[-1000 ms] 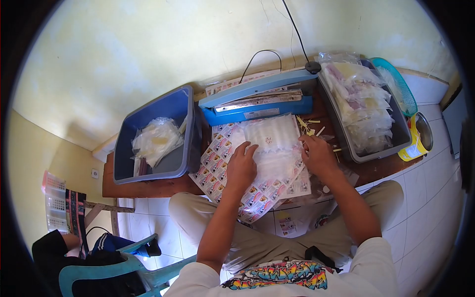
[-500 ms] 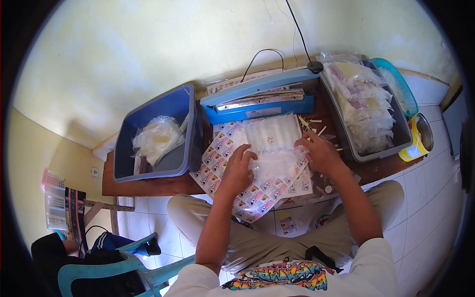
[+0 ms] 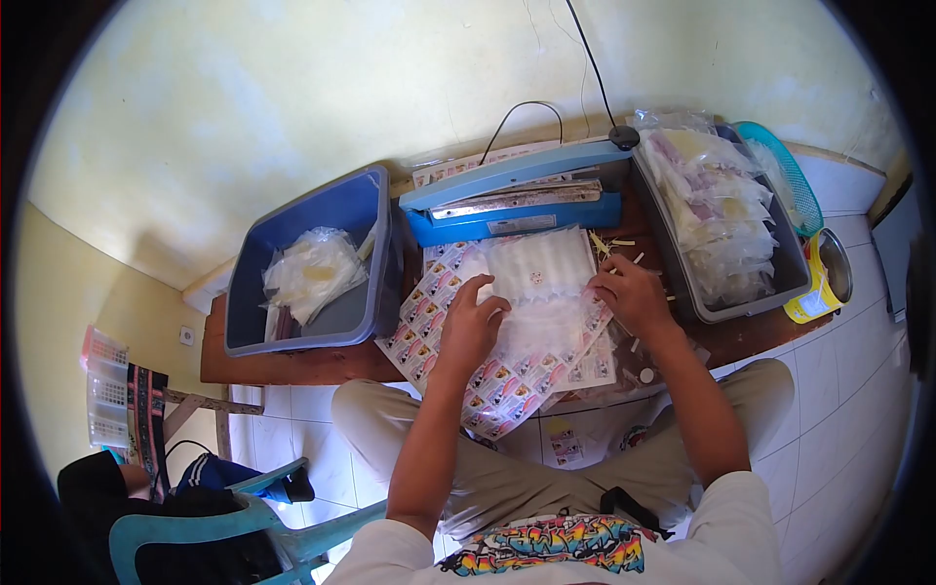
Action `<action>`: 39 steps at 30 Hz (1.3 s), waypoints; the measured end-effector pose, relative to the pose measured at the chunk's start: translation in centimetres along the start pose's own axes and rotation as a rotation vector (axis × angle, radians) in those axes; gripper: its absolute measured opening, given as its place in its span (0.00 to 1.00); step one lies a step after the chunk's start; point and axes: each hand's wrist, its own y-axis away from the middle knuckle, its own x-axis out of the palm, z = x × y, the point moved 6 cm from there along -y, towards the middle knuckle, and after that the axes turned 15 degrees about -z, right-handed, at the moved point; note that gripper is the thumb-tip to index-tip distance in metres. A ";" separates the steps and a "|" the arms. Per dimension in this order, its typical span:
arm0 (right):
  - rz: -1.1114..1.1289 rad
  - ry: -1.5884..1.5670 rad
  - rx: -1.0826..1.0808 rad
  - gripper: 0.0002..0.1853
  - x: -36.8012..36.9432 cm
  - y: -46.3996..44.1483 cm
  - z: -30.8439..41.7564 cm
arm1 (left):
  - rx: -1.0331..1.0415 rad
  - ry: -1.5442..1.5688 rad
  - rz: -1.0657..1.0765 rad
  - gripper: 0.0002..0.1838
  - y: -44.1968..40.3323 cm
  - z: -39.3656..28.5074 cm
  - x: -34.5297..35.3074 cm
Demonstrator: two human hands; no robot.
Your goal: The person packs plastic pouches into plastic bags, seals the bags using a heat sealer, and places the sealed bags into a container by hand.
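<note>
A clear plastic packet (image 3: 541, 265) with white contents in rows and a small printed mark lies flat on sheets of printed labels (image 3: 502, 390). My left hand (image 3: 470, 327) is at the packet's left edge, thumb and forefinger apart, the other fingers curled and partly hidden. On the opposite side, my right hand (image 3: 632, 297) pinches the packet's right edge between thumb and fingers. Just behind the packet stands a blue impulse sealer (image 3: 512, 210), its long arm raised at a slant above the metal bar.
At left, a blue-grey tub (image 3: 380, 273) holds several plastic packets. Another grey tub (image 3: 726, 314) at right is piled with filled packets, beside a teal basket (image 3: 795, 190) and yellow tin (image 3: 817, 292). Yellow strips (image 3: 604, 244) lie near the sealer. A teal chair (image 3: 185, 526) stands lower left.
My left hand's fingers have shifted slightly, with the forefinger lifted and spread from the thumb. My right fingers have drawn in a little at the packet's edge. The packet stays in place.
</note>
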 end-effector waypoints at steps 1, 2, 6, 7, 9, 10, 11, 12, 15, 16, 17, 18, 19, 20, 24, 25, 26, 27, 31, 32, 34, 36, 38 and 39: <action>-0.048 -0.028 0.033 0.04 -0.2 -0.2 -0.1 | -0.046 0.033 -0.016 0.11 -0.2 0.2 -0.1; -0.095 -0.055 0.066 0.04 -0.5 -0.3 -0.2 | -0.043 0.035 -0.017 0.11 -0.4 0.2 -0.1; -0.150 -0.107 0.087 0.05 -1.0 -1.2 0.3 | -0.049 0.079 -0.158 0.10 -1.6 0.2 -1.1; -0.172 -0.145 0.066 0.05 -1.0 -1.3 0.4 | -0.060 0.098 -0.187 0.09 -1.8 0.2 -1.3; -0.193 -0.182 0.046 0.06 -0.9 -1.8 0.6 | -0.074 0.146 -0.220 0.08 -2.5 0.1 -1.7; -0.225 -0.234 0.050 0.06 -1.1 -2.2 0.7 | -0.085 0.195 -0.254 0.06 -3.0 0.1 -2.0; -0.259 -0.284 0.055 0.07 -1.4 -2.6 0.8 | -0.082 0.197 -0.254 0.06 -3.4 -0.1 -2.2; -0.264 -0.280 0.052 0.07 -1.5 -3.1 0.9 | -0.085 0.205 -0.310 0.06 -3.9 -0.2 -2.7; -0.333 -0.358 0.094 0.07 -1.9 -4.4 1.1 | -0.077 0.213 -0.391 0.05 -5.6 -0.2 -3.8; -0.334 -0.429 0.222 0.07 -1.1 -4.9 0.2 | -0.115 0.217 -0.393 0.05 -6.2 0.4 -3.8; -0.330 -0.499 0.350 0.08 -0.6 -5.4 -0.6 | -0.155 0.223 -0.397 0.05 -6.6 0.9 -3.9; -0.334 -0.497 0.338 0.08 -0.6 -6.1 -0.7 | -0.150 0.226 -0.407 0.05 -7.1 1.1 -4.0; -0.295 -0.544 0.403 0.08 -0.2 -6.8 -1.1 | -0.195 0.261 -0.381 0.05 -7.6 1.5 -3.9; -0.257 -0.593 0.468 0.08 0.1 -7.4 -1.5 | -0.238 0.295 -0.353 0.06 -8.1 2.0 -3.8; -0.227 -0.553 0.468 0.08 -0.9 -9.5 -1.3 | -0.240 0.256 -0.294 0.06 -10.4 3.0 -4.1; -0.225 -0.564 0.492 0.08 -0.8 -9.7 -1.7 | -0.264 0.304 -0.262 0.06 -10.9 3.5 -3.8; -0.219 -0.575 0.517 0.08 -0.6 -9.9 -2.1 | -0.291 0.352 -0.229 0.07 -11.3 4.1 -3.4; -0.217 -0.573 0.513 0.08 -0.7 -10.2 -2.0 | -0.292 0.353 -0.234 0.07 -11.7 4.2 -3.4; -0.210 -0.579 0.611 0.09 -0.1 -9.7 -2.6 | -0.456 0.479 -0.155 0.09 -11.9 4.8 -2.0; -0.222 -0.603 0.636 0.09 0.1 -9.8 -2.9 | -0.427 0.449 -0.181 0.09 -12.0 4.6 -1.9; -0.225 -0.611 0.640 0.09 0.3 -10.0 -3.1 | -0.425 0.437 -0.204 0.09 -11.9 5.6 -0.6; -0.233 -0.624 0.645 0.09 0.9 -10.2 -3.4 | -0.416 0.421 -0.225 0.10 -12.0 6.0 0.1; -0.276 -0.693 0.642 0.08 1.2 -10.4 -3.9 | -0.477 0.505 -0.265 0.09 -12.4 5.8 0.6; -0.278 -0.687 0.645 0.08 1.4 -10.3 -4.1 | -0.478 0.510 -0.260 0.09 -12.5 5.7 1.1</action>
